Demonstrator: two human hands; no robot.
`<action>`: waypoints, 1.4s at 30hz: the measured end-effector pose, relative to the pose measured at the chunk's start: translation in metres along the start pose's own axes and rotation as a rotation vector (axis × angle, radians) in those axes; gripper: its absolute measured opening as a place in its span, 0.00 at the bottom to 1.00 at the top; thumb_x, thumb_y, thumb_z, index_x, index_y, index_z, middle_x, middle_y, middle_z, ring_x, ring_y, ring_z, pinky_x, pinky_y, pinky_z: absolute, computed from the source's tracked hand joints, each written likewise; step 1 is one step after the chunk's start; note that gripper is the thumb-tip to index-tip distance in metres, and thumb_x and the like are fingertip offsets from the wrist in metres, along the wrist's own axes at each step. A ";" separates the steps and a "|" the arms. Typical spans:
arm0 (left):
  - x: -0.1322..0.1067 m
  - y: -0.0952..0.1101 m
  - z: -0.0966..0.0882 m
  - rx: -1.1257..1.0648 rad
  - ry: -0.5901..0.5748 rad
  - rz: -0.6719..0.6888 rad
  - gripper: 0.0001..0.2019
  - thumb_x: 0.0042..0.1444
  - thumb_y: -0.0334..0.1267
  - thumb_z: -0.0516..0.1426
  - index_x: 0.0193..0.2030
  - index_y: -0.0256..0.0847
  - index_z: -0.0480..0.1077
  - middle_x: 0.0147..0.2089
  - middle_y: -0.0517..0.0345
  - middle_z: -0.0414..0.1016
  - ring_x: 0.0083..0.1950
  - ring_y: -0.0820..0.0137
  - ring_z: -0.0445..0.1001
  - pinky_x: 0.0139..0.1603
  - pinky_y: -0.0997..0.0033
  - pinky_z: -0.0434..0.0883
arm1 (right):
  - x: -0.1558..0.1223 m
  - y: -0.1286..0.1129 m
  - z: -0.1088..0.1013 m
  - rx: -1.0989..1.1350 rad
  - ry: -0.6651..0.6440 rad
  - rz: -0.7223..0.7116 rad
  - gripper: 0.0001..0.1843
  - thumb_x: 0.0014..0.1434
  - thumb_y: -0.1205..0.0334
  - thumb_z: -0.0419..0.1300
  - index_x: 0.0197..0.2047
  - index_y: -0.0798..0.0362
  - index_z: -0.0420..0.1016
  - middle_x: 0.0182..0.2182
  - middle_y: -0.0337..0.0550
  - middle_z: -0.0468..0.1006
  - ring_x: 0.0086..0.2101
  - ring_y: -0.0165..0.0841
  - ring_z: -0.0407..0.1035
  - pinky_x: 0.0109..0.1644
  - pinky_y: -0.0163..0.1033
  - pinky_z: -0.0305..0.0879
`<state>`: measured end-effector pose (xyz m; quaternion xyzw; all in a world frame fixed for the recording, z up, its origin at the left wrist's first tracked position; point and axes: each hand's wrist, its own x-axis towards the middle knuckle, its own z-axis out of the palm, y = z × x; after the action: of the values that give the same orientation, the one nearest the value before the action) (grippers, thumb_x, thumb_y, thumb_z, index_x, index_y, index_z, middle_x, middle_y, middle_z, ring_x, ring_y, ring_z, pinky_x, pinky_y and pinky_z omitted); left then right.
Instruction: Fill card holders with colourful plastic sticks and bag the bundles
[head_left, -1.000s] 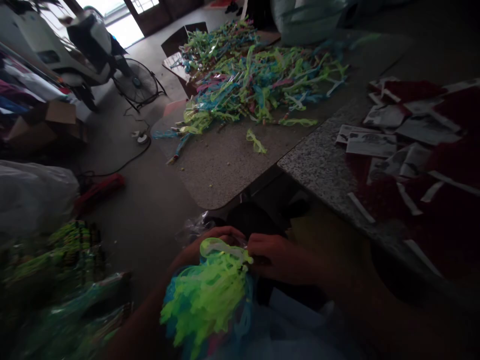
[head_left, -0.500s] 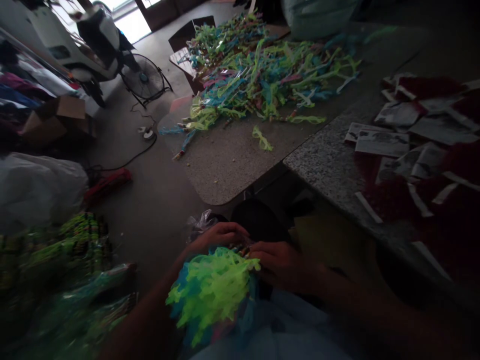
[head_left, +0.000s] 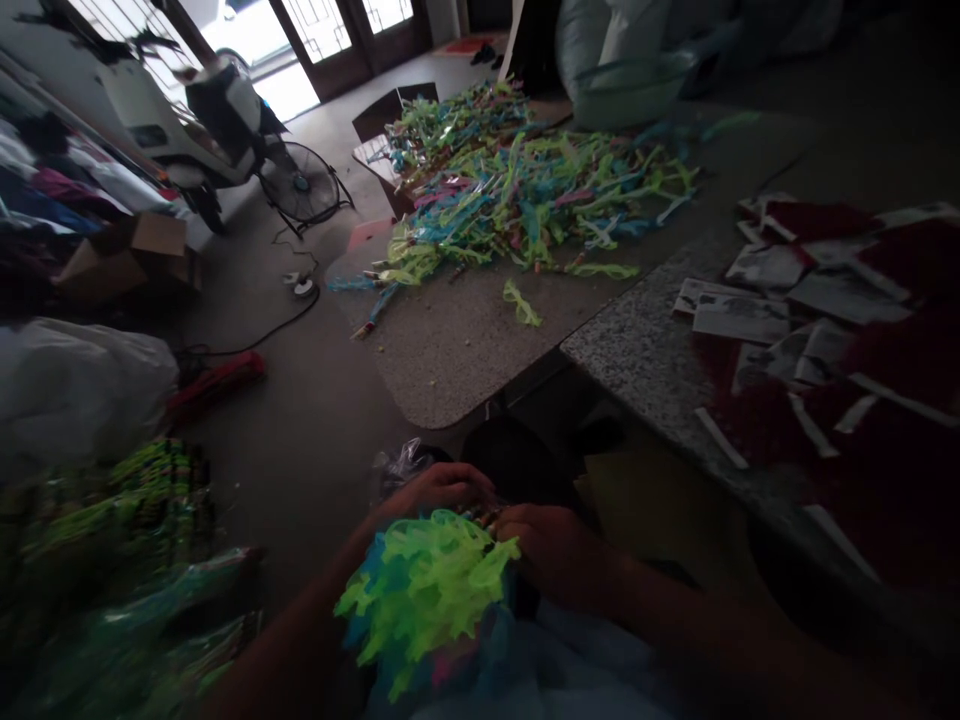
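Observation:
A thick bundle of neon yellow-green, blue and pink soft plastic strands [head_left: 435, 590] lies against my lap, its floppy ends hanging toward me. My left hand [head_left: 446, 488] is closed over the far side of the bundle, near the gathered ends, where small brownish bead-like tips [head_left: 484, 518] show. From the right, my right hand [head_left: 551, 545] closes with bent fingers on those same gathered ends. The two hands nearly meet. What lies under the fingers is dark and partly hidden. Crinkled clear plastic [head_left: 405, 462] shows just beyond my left hand.
Ahead, a speckled table [head_left: 457, 370] bears a large heap of similar strands [head_left: 517, 200]. A granite-like surface [head_left: 630, 370] at right holds dark red packs with white cards [head_left: 742, 315]. Plastic-wrapped goods [head_left: 150, 500], a carton [head_left: 135, 255], a fan [head_left: 300, 185] and a scooter [head_left: 172, 120] stand left.
The view has tipped up slightly, so the table and heap sit lower in it. Both hands stay on the bundle's gathered ends, with the right fingers drawn in a little more.

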<state>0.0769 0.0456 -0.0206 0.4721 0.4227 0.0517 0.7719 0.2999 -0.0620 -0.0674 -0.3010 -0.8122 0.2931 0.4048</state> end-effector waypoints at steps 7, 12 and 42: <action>0.004 0.029 -0.011 0.442 -0.164 -0.143 0.16 0.57 0.48 0.64 0.45 0.40 0.81 0.39 0.56 0.82 0.38 0.69 0.76 0.39 0.74 0.69 | 0.004 -0.002 -0.003 -0.090 -0.048 -0.063 0.15 0.71 0.68 0.52 0.59 0.56 0.66 0.48 0.54 0.79 0.48 0.39 0.76 0.51 0.44 0.76; 0.013 0.031 -0.012 0.687 -0.177 -0.192 0.19 0.56 0.55 0.64 0.42 0.41 0.81 0.36 0.58 0.81 0.36 0.70 0.74 0.34 0.76 0.67 | -0.003 -0.002 0.003 -0.155 0.012 -0.090 0.16 0.71 0.68 0.53 0.60 0.56 0.67 0.51 0.54 0.79 0.49 0.38 0.76 0.53 0.45 0.75; 0.026 0.022 -0.012 0.618 -0.128 -0.195 0.18 0.50 0.53 0.67 0.34 0.38 0.80 0.32 0.57 0.80 0.33 0.69 0.74 0.33 0.74 0.67 | 0.001 -0.003 0.002 0.154 0.110 0.147 0.04 0.72 0.62 0.57 0.42 0.51 0.69 0.38 0.47 0.77 0.42 0.35 0.74 0.47 0.39 0.72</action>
<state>0.0924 0.0787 -0.0218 0.6436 0.4122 -0.1826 0.6185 0.2972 -0.0635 -0.0658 -0.3432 -0.7397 0.3666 0.4479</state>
